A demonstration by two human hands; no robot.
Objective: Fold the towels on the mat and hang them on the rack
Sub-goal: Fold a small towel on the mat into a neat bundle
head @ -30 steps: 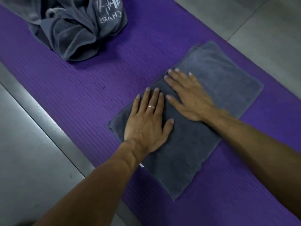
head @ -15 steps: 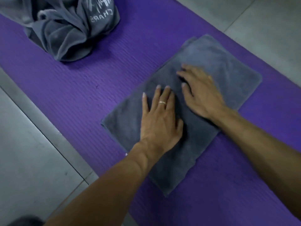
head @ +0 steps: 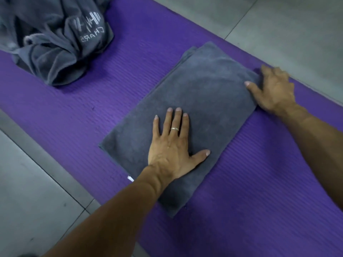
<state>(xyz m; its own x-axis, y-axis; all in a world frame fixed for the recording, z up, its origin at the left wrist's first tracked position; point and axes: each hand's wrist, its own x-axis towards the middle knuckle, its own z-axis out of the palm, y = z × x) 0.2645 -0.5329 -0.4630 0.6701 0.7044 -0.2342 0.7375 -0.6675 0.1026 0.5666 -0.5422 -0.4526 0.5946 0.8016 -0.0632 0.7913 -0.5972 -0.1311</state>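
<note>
A dark grey towel (head: 202, 93), folded into a long rectangle, lies flat on the purple mat (head: 92, 117). My left hand (head: 174, 145), with a ring on one finger, rests palm down on the towel's near half, fingers spread. My right hand (head: 274, 91) is at the towel's far right corner, thumb on top of the cloth and fingers curled at its edge. Whether the fingers pinch the corner is unclear. No rack is in view.
A crumpled heap of grey towels (head: 55, 41) with white lettering sits on the mat at the upper left. Grey floor tiles (head: 27, 201) border the mat on the left and at the upper right.
My right hand slid from the towel's middle out to its far right corner. My left hand stayed flat on the towel, shifting slightly toward its near half.
</note>
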